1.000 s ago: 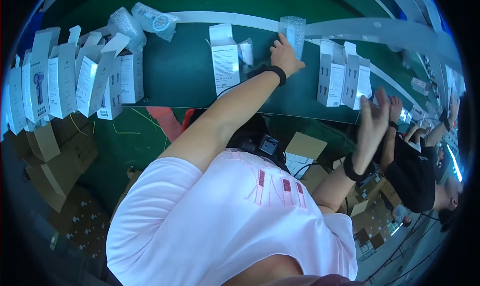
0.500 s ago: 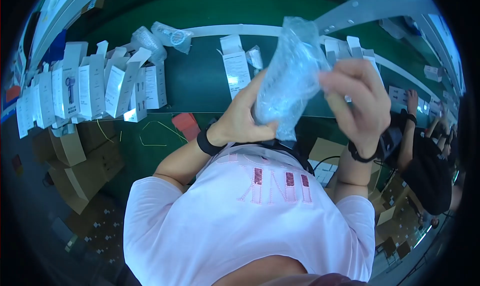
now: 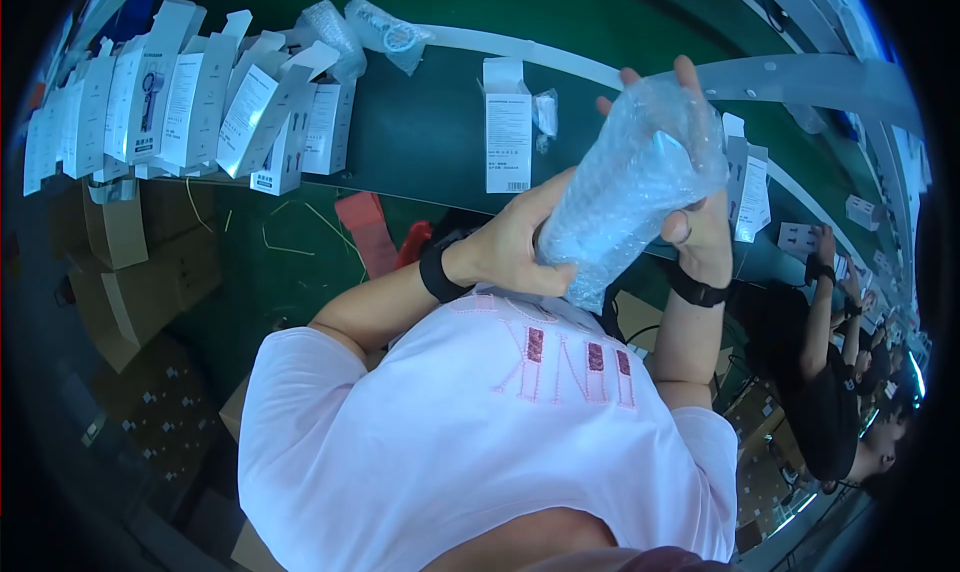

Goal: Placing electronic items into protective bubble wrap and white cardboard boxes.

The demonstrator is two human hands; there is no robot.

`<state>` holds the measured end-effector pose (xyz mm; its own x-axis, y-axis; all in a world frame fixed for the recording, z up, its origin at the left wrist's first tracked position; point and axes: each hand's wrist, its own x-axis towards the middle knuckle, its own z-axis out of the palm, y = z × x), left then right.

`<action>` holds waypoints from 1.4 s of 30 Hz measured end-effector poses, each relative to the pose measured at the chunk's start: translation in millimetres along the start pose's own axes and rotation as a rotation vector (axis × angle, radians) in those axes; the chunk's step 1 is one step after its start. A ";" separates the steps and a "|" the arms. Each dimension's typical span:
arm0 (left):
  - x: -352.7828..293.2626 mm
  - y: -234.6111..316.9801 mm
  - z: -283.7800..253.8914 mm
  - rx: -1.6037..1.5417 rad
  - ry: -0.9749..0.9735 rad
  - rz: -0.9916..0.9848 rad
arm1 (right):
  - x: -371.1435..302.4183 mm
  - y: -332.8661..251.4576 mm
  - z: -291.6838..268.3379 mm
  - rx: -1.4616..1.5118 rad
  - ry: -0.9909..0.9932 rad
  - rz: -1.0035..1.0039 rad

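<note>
A clear bubble-wrap bag [image 3: 625, 187] is held up at a slant in front of my chest; what lies inside it cannot be made out. My left hand [image 3: 520, 240] is closed around its lower left end, thumb in front. Against the upper right side lies my right hand [image 3: 705, 217], its thumb at the near face and its fingers stretched behind the plastic, partly seen through it. Beyond the bag, an open white carton [image 3: 508, 137] stands on the green table [image 3: 420, 122], with a small clear-wrapped white item [image 3: 545, 114] beside it.
Several white cartons [image 3: 190, 102] with raised flaps crowd the table's left. Two bubble-wrapped items [image 3: 390, 34] lie behind them. More cartons [image 3: 750, 187] stand at the right, near a metal post [image 3: 800, 82]. A co-worker in black [image 3: 815, 372] is at the far right. Cardboard boxes [image 3: 150, 282] sit below left.
My right hand has gone from beside the bag's edge to behind it and now holds it. The bag has shifted right and tilted more. The view has turned slightly.
</note>
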<state>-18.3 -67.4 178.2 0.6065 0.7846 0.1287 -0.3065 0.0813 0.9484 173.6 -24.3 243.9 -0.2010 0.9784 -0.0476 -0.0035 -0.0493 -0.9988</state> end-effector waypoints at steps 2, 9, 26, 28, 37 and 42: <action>-1.7 -2.3 1.5 0.015 0.027 -0.002 | 0.7 9.3 5.1 0.171 -0.013 -0.001; 6.6 0.5 -6.9 0.441 0.196 0.322 | -6.8 -78.8 -24.1 -1.065 -0.207 -0.820; -23.0 12.1 4.5 0.197 0.066 0.246 | -24.2 -79.0 17.5 -1.177 -0.163 -0.807; -25.8 11.2 6.3 0.159 0.060 0.271 | -26.1 -87.8 17.4 -1.169 -0.204 -0.750; 2.7 35.1 -2.8 0.538 0.217 0.706 | -46.5 -81.4 9.8 -0.974 0.030 -0.735; 8.2 37.7 -5.5 0.576 0.236 0.763 | -43.5 -90.9 -6.3 -0.806 -0.057 -0.671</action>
<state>-28.9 -54.5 213.4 0.2134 0.6100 0.7631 -0.1122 -0.7606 0.6394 188.8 -61.1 336.7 -0.4452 0.7437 0.4986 0.5177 0.6682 -0.5344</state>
